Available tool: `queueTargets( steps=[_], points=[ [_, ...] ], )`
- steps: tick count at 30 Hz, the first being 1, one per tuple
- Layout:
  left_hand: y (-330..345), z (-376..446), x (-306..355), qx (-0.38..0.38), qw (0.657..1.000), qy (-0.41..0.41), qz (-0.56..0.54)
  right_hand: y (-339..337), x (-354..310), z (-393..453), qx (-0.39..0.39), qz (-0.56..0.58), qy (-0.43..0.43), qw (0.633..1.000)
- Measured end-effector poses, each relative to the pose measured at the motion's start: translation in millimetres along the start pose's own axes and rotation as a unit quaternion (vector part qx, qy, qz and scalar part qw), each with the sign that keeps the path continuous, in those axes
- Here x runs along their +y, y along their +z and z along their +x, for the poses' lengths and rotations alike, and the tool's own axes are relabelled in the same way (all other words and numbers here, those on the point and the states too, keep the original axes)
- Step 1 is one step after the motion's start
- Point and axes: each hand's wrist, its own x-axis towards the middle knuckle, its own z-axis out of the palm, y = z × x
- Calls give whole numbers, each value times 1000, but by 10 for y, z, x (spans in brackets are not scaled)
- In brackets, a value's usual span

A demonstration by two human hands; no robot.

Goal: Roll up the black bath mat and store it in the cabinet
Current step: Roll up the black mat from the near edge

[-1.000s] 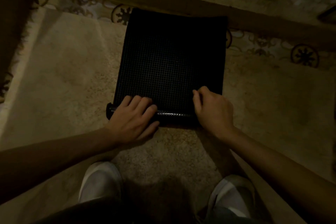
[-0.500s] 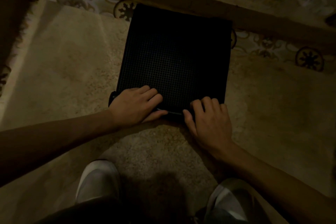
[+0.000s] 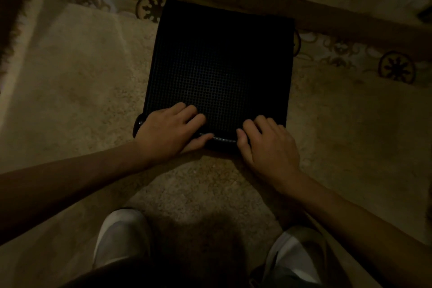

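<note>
The black bath mat [image 3: 222,63] lies on a beige carpet, its grid-textured surface up. Its near edge is rolled into a thin tube [image 3: 222,140], and the tube's left end sticks out past my left wrist. My left hand [image 3: 170,131] presses over the left part of the roll, fingers curled onto the mat. My right hand [image 3: 268,145] grips the right part of the roll, thumb at the front and fingers on top. No cabinet is in view.
The beige carpet [image 3: 81,89] has a patterned border [image 3: 374,63] at the far side, beyond it a darker brown band. My two white shoes [image 3: 121,236] stand just below the hands. The scene is dimly lit.
Both hands have moved forward with the roll, away from me, so more of the mat is rolled. The right hand has shifted inward and onto the roll.
</note>
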Motion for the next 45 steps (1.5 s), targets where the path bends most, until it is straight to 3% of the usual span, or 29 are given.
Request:
queueTargets(
  steps=[4, 8, 13, 18, 29, 33, 39, 43, 45],
  points=[
    [-19, -23, 85, 1, 999, -35, -5, -62, 39, 109, -17, 1, -16, 1000],
    [-3, -84, 266, -27, 992, -94, 80, -149, 69, 268, -38, 33, -2, 999],
    [15, 34, 172, -43, 994, -65, 73, -144, 31, 289, 0, -15, 28, 999],
    [-20, 250, 84, -53, 994, -97, 15, -42, -109, 118, 71, -50, 83, 993],
    [-139, 147, 244, -77, 974, -195, -80, 30, -139, 188, 79, -32, 13, 996],
    [-166, 41, 289, -87, 972, -197, -93, -2, -176, 136, 53, -6, 3, 999],
    [-138, -221, 404, -44, 989, -138, -2, -70, -140, 267, 17, 6, -10, 1000],
    [-125, -236, 422, -57, 984, -166, 31, -71, -128, 345, -6, 26, 7, 1000],
    [-114, -230, 427, -56, 984, -164, 37, -58, -122, 314, 26, 24, 0, 999]
  ],
)
